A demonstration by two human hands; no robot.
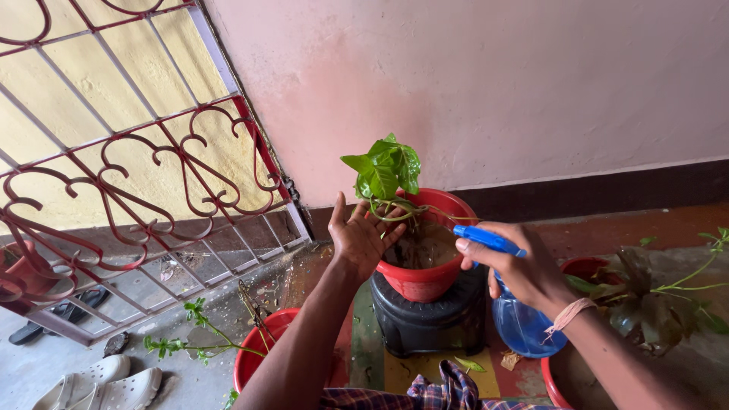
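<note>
A red flower pot (425,277) with dark soil stands on an upturned black pot (429,323) near the wall. A small green-leaved plant (386,171) rises from it. My left hand (363,237) is open, palm up, fingers under the plant's stem at the pot's left rim. My right hand (524,269) grips a blue spray bottle (520,323), its blue nozzle (486,238) pointing left over the soil.
A red metal grille gate (137,175) stands at the left, with white sandals (99,383) and a black slipper on the floor beyond. Another red pot (254,357) with a thin plant sits lower left. A leafy plant in a red pot (653,300) is at right.
</note>
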